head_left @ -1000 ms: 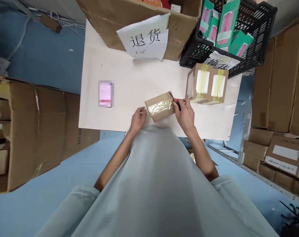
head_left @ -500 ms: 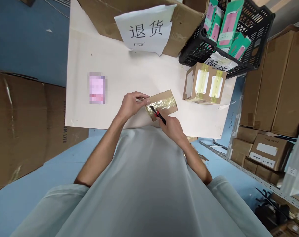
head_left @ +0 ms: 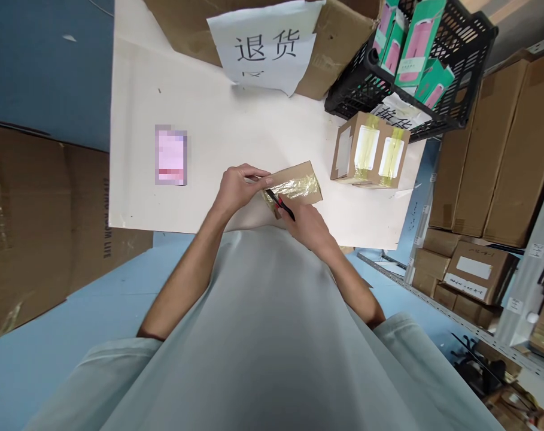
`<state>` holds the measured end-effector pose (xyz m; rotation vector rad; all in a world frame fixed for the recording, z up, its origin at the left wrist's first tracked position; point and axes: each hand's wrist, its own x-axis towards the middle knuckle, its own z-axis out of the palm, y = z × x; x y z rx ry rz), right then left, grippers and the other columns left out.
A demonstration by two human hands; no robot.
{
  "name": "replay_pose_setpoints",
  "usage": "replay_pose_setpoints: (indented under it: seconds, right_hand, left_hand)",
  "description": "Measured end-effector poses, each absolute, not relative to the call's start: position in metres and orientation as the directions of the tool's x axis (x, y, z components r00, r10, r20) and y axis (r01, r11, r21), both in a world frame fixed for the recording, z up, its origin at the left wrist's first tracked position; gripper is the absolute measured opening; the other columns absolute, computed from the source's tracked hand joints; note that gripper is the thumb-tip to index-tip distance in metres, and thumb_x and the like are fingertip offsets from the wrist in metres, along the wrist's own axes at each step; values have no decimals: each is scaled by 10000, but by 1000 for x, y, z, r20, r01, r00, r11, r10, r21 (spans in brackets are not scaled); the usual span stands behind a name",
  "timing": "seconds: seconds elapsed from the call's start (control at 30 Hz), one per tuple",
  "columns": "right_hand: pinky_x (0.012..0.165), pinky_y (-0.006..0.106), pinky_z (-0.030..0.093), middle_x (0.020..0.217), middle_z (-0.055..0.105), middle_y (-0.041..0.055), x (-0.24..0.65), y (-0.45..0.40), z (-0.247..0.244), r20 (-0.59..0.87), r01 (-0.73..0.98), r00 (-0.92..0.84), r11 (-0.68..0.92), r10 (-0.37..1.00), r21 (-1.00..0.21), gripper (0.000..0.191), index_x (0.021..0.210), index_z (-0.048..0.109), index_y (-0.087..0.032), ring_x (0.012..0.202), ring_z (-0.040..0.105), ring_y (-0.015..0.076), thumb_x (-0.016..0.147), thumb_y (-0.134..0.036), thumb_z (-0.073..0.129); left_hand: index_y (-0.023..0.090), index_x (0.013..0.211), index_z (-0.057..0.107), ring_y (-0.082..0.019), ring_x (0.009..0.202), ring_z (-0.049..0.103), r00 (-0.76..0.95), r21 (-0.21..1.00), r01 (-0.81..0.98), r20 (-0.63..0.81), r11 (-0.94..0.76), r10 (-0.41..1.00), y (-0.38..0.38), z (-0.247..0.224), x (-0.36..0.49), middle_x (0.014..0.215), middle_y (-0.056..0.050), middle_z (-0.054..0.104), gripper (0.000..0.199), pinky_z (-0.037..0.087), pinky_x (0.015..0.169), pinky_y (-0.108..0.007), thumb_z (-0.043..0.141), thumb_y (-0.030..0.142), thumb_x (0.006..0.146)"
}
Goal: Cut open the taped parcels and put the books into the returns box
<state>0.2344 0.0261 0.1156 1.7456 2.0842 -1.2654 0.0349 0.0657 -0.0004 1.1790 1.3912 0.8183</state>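
A small cardboard box (head_left: 294, 175) with shiny yellowish tape along its top lies near the front edge of the white table. My left hand (head_left: 241, 188) grips the box's left end, thumb on top and fingers at the far side. In my right hand (head_left: 308, 222) is a black and red utility knife (head_left: 284, 208), held in closed fingers. Its tip is at the taped left end of the box, close to my left thumb. My right hand hides part of the box's near side.
A taped carton (head_left: 374, 149) stands to the right. Behind it, a black plastic crate (head_left: 350, 90) holds several green and pink boxes. A large cardboard box (head_left: 343, 48) with a paper sign sits at the back. A pixelated pink item (head_left: 171, 155) lies on the table (head_left: 209, 120) at left.
The knife and my right hand have shifted slightly left, toward the box's left end. My left hand keeps its hold, and the view has turned a little.
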Motion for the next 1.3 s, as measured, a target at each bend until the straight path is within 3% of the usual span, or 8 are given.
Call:
replay_pose_setpoints:
  seconds: [0.27,0.73,0.87,1.03,1.17,1.3]
  right_hand:
    - [795,370,516,1026,788,94,229,20,112,-642,931,-273,30,716,-363,373,1453,625,-276,858,714,308,1160,-332,400]
    - [803,386,517,1096,814,142,244,-23,130,-704,953,-258,53,662,-299,526,1692,450,-269,950,759,334,1179,-357,368]
    - [792,359,502,1017,813,100,245,-13,136,-622,930,-277,40,733,-366,509,1675,467,-295,900,745,312,1187,-396,362]
    - [790,354,511,1072,805,93,234,11,116,-571,896,-314,37,758,-443,405,1492,606,-264,897,718,300,1168,-335,374]
    - [797,373,529,1065,802,113,231,9,108,-589,913,-293,37,753,-407,400,1464,616,-260,903,724,308,1167,-331,358]
    - [790,401,545,1040,813,137,237,-8,108,-646,940,-273,56,713,-335,455,1564,560,-241,897,748,330,1157,-322,374]
  left_hand:
    - [215,1027,891,-270,1052,753,24,935,220,-291,279,956,63,-3,37,1085,-76,822,289,629,1007,-433,913,437,843]
    - [208,1050,902,-281,1068,760,44,942,210,-277,262,960,62,-1,36,1100,-103,836,369,655,968,-423,902,503,829]
    - [224,1050,904,-282,1074,754,49,937,226,-284,266,958,62,1,37,1103,-98,836,379,656,968,-424,898,531,828]
    - [220,1035,902,-282,1066,750,50,934,238,-286,266,957,63,2,36,1085,-102,830,408,651,978,-429,900,564,816]
    - [228,1034,902,-283,1065,751,42,933,238,-288,271,957,59,1,37,1085,-99,829,427,657,950,-427,895,592,812]
    - [226,1048,900,-284,1059,757,43,933,235,-292,274,956,55,2,37,1089,-103,826,446,653,954,-434,892,606,815]
